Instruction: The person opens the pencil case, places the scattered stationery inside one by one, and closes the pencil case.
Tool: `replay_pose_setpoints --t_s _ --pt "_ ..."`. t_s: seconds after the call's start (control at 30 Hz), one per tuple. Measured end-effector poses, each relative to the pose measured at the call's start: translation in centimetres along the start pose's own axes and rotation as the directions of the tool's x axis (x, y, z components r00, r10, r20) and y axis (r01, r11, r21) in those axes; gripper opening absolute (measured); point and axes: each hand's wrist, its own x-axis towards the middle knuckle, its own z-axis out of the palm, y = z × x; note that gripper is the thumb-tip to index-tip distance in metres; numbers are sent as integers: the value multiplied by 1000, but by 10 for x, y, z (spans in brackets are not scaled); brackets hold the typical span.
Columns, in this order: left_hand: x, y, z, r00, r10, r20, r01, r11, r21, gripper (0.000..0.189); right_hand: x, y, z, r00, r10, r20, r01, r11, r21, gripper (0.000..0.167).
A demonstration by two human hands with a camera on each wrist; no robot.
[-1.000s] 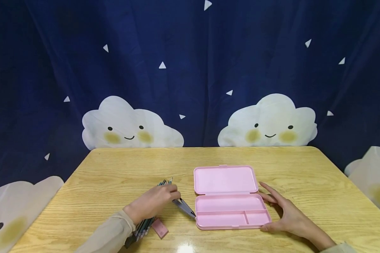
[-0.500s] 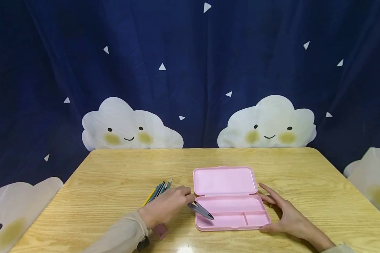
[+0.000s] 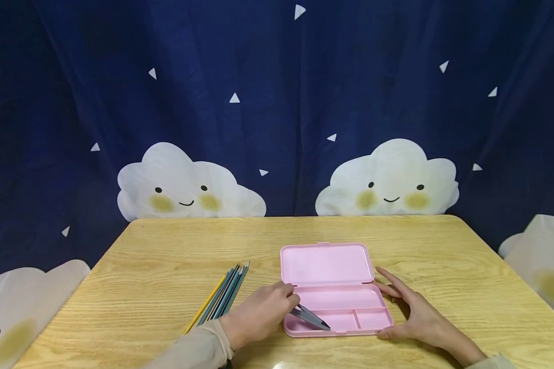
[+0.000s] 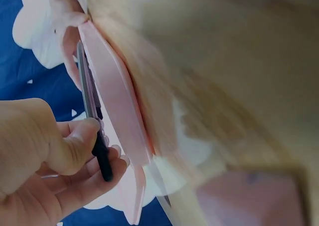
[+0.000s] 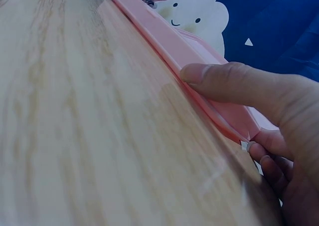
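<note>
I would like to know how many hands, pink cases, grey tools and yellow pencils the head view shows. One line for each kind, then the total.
Left hand and right hand: 2
Pink case: 1
Grey tool: 1
Yellow pencil: 1
Total: 5

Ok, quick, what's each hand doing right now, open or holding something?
Left hand: closed, pinching a grey pointed tool.
Right hand: holding the pink case by its right end.
</note>
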Motion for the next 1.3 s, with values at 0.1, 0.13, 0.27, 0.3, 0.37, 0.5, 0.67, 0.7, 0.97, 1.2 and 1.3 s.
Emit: replay_pose_setpoints --t_s 0.1,0.13,0.27,0.3,0.37,0.5,0.67,0.7,0.97,1.2,1.3 --pt "2 4 0 1000 -1 0 1 1000 9 32 0 0 0 1000 8 1 -8 1000 -1 112" --pt "3 5 0 1000 0 -1 0 1000 14 32 0 0 0 1000 12 1 -12 1000 -1 112" --pt "7 10 0 1000 7 6 -7 999 41 29 -1 -1 -1 999 41 -1 -41 999 -7 112" --pt "8 11 0 1000 6 8 -6 999 49 28 -1 -1 -1 999 47 1 -47 999 -7 113" --pt "10 14 -1 1000 3 15 -4 998 69 27 -1 -1 -1 998 56 2 -55 998 -6 113" --pt "12 21 -3 1000 -11 27 9 995 95 22 0 -2 -1 999 41 3 -41 999 -1 112" --pt "15 30 -3 998 -47 45 41 992 121 22 1 -2 -2 999 40 1 -40 999 -2 111" --pt "16 31 -3 997 -59 56 52 991 121 22 1 -2 -1 999 46 1 -46 999 0 112" --pt "17 43 1 995 -98 35 96 994 58 18 -1 -2 0 997 73 -5 -73 997 -2 111" --pt "20 48 3 991 -125 46 123 992 30 16 -1 -3 0 997 78 -2 -78 997 9 112" --pt "22 47 4 992 -119 38 118 993 18 14 -1 -3 1 998 66 1 -66 998 11 111"
